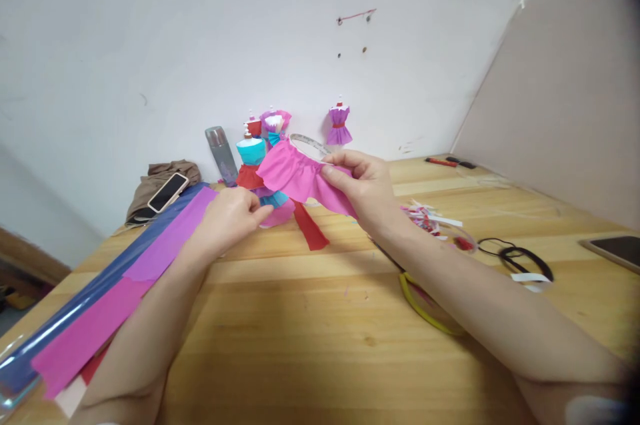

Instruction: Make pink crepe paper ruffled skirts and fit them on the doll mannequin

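Note:
My right hand (357,181) pinches a gathered pink ruffle (303,178) at its upper edge, holding it above the table. To the left, my left hand (243,211) is closed with its fingers curled beside the ruffled pieces; whatever it may grip is hidden. Behind the ruffle and partly covered by it stand small dress forms, one with a turquoise top (251,151) and a red frill. A purple dress form (339,125) stands apart near the wall. A red strip (311,228) lies below the ruffle.
Pink and purple strips (95,318) lie on a blue roll at the left, near a phone (169,193) on brown cloth and a grey bottle (221,155). Paper scraps (425,218), black cords (525,258), a yellow-edged item (425,315) and another phone (617,249) lie right.

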Available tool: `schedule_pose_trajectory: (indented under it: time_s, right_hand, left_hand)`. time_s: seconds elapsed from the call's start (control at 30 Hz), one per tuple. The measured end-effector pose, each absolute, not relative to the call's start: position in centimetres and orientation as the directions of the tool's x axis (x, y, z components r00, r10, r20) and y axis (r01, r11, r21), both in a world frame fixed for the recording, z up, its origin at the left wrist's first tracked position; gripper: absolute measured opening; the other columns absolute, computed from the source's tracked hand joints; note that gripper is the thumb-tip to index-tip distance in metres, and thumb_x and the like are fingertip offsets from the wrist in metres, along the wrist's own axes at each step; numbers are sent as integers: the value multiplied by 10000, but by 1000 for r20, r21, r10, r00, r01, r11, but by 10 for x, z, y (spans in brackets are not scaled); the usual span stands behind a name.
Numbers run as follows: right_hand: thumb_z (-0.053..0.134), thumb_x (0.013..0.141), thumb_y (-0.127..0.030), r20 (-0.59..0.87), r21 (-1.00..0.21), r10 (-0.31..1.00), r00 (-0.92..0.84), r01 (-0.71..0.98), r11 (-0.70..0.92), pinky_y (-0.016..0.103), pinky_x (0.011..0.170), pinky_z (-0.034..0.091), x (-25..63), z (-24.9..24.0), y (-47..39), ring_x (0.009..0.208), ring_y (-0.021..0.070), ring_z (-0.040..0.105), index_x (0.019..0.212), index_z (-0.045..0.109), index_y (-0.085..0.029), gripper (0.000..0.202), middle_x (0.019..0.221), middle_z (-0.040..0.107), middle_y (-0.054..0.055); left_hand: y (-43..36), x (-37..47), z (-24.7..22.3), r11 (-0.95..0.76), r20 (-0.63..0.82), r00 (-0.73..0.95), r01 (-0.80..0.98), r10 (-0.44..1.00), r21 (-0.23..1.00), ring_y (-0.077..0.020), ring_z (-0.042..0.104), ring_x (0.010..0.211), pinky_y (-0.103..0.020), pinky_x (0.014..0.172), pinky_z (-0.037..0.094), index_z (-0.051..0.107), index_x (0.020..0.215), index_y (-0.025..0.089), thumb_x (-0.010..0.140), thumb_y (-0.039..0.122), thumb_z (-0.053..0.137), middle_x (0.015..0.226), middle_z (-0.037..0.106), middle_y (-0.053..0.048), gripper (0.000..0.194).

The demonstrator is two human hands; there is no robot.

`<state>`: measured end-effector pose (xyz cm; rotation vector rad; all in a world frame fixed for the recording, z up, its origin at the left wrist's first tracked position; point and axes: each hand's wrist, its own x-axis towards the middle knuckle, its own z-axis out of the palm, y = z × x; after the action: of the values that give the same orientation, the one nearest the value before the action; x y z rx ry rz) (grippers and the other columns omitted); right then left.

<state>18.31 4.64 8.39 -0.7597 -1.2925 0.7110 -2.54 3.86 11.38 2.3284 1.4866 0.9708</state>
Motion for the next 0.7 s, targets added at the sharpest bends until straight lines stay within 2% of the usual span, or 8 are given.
schedule_pose_trajectory:
  time_s: [0.07, 0.13, 0.17, 0.27, 0.37, 0.5, 0.6, 0.7]
  right_hand:
    - [710, 678, -310, 555, -828, 826, 102, -24, 560, 314, 637, 433, 183, 85, 45, 651, 164, 556, 684, 678, -221, 94, 685, 642, -3]
    - [697, 679, -301, 548, -836, 836, 17, 24, 548, 305, 619, 419, 182, 85, 44, 634, 160, 547, 674, 684, -212, 90, 663, 639, -5]
    - [689, 679, -294, 547, -835, 836, -39, 53, 548, 303, 615, 416, 181, 84, 42, 634, 161, 547, 671, 687, -210, 85, 658, 642, -4]
    - [659, 697, -272, 550, -805, 810, -204, 127, 579, 309, 625, 418, 178, 82, 37, 642, 170, 556, 670, 698, -210, 78, 654, 654, 0]
    - [629, 729, -241, 548, -762, 772, -323, 187, 620, 319, 659, 437, 175, 80, 30, 671, 179, 582, 694, 705, -207, 89, 682, 675, 4]
    - [591, 772, -215, 525, -723, 741, -419, 239, 648, 321, 683, 464, 176, 81, 26, 717, 191, 620, 752, 711, -196, 123, 730, 703, 11]
    - [581, 781, -185, 514, -686, 723, -461, 286, 670, 314, 710, 480, 178, 80, 29, 752, 187, 644, 796, 712, -181, 131, 779, 723, 20]
    - [580, 791, -169, 546, -605, 713, -440, 382, 698, 305, 704, 478, 178, 77, 31, 743, 178, 649, 893, 721, -171, 174, 806, 732, 36]
  left_hand:
    - [30, -37, 125, -450, 390, 304, 813, 869, 369, -97, 330, 412, -263, 453, 160, 444, 376, 178, 751, 255, 648, 401, 384, 22, 434]
    - [17, -46, 134, -453, 541, 236, 835, 807, 313, -123, 418, 458, -259, 476, 236, 567, 453, 180, 815, 308, 600, 443, 472, 6, 386]
    - [10, -49, 137, -498, 647, 212, 815, 732, 296, -142, 498, 535, -254, 521, 306, 660, 564, 187, 830, 306, 596, 531, 573, -3, 298]
    - [-1, -49, 138, -657, 777, 295, 729, 555, 192, -192, 607, 774, -278, 718, 421, 771, 864, 228, 845, 309, 620, 807, 730, -31, 172]
    - [2, -39, 131, -758, 675, 467, 615, 572, 216, -201, 614, 843, -281, 758, 434, 771, 847, 230, 867, 292, 595, 833, 736, -41, 188]
    - [14, -24, 122, -790, 435, 661, 544, 611, 283, -161, 581, 697, -260, 636, 395, 680, 621, 185, 907, 316, 520, 685, 662, -37, 354]
    - [20, -18, 117, -770, 349, 687, 567, 638, 292, -119, 511, 583, -249, 560, 335, 599, 564, 160, 911, 276, 495, 595, 573, -10, 381]
    - [23, -16, 113, -771, 350, 688, 575, 636, 272, -98, 465, 541, -245, 527, 291, 562, 554, 147, 913, 234, 485, 557, 525, 8, 378]
